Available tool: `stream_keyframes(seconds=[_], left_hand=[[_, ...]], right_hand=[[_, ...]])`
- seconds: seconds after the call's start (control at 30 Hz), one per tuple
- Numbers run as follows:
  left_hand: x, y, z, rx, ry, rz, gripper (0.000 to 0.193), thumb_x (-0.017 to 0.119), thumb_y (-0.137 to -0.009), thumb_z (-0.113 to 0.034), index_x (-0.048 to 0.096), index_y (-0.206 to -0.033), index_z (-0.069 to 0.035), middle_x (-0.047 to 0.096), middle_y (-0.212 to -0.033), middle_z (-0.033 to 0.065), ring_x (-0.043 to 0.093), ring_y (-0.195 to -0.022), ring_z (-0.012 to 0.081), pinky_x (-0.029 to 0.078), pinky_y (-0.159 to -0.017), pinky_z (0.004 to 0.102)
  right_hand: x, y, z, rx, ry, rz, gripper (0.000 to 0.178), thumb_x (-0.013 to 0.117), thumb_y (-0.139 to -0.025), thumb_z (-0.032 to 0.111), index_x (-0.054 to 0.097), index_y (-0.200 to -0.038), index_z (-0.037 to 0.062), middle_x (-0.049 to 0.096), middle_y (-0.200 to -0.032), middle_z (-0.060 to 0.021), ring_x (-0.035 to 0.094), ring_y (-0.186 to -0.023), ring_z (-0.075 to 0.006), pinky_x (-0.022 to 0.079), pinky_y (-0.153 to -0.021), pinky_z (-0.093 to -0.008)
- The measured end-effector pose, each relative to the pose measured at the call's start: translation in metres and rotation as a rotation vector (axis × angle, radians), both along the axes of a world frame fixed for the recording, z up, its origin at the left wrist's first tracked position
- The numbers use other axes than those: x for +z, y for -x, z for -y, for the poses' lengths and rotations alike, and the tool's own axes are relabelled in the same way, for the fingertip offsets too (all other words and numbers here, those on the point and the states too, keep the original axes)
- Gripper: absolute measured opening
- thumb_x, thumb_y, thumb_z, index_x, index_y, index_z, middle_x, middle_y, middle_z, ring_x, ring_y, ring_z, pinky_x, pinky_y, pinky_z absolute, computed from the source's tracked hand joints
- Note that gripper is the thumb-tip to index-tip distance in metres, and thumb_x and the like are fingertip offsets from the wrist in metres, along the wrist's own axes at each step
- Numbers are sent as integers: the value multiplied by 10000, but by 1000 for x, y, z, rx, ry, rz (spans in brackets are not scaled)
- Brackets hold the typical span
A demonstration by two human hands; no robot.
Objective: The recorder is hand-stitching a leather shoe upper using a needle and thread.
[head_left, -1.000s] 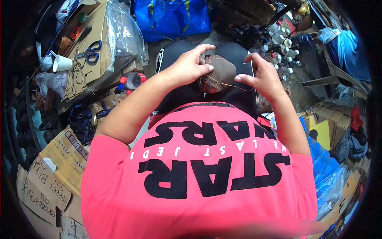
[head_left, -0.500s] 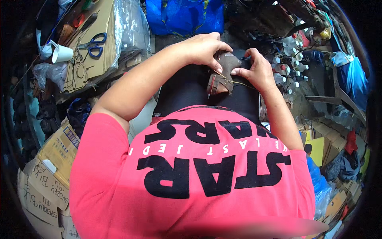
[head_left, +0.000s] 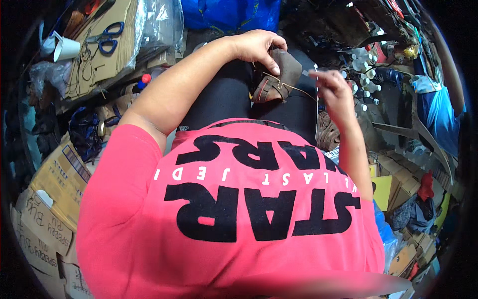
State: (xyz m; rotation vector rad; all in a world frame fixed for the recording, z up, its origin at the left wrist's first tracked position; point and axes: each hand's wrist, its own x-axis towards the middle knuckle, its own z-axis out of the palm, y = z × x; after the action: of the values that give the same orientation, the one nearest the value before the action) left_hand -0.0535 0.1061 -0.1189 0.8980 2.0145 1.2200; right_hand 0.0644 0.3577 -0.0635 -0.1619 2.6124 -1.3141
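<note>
My left hand (head_left: 261, 50) grips a small brown shoe (head_left: 288, 67) over my dark-trousered lap, its thumb pressed on the side and its fingers curled round the far edge. Stitched straps and a bit of red show at the shoe's near end. From there a thin yellowish thread (head_left: 298, 89) runs right, towards my right hand (head_left: 334, 89). That hand is raised apart from the shoe, blurred by motion, its fingers partly bent. Whether it pinches the thread cannot be made out.
To the left, blue-handled scissors (head_left: 108, 40) lie on stacked cardboard (head_left: 102, 70), beside a white cup (head_left: 66, 49). A blue bag (head_left: 231, 15) stands beyond my knees. Several small capped bottles (head_left: 366, 74) cluster at the right, near a metal bracket (head_left: 416, 132).
My right hand has come off the shoe and moved away to the right. My left hand keeps its hold, and the shoe is tilted a little differently. The whole view has shifted slightly.
</note>
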Motion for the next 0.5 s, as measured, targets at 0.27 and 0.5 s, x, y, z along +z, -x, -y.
stream_keyframes(seconds=[0.27,0.5], left_hand=[[2,-9,-2,35,23,86,536,880,-618,-236,615,-1030,-17,642,-909,45,591,-851,130,483,-771,290],[1,-11,-3,34,7,136,533,880,-620,-210,611,-1039,-19,651,-879,38,598,-816,121,493,-750,282]], right_hand=[[-8,-38,27,-7,-147,-240,106,673,-842,116,715,-933,81,612,-768,-95,603,-704,-237,454,-624,-317],[4,-26,29,54,-110,-182,139,665,-837,111,726,-958,79,593,-752,-88,561,-645,-189,428,-582,-308]])
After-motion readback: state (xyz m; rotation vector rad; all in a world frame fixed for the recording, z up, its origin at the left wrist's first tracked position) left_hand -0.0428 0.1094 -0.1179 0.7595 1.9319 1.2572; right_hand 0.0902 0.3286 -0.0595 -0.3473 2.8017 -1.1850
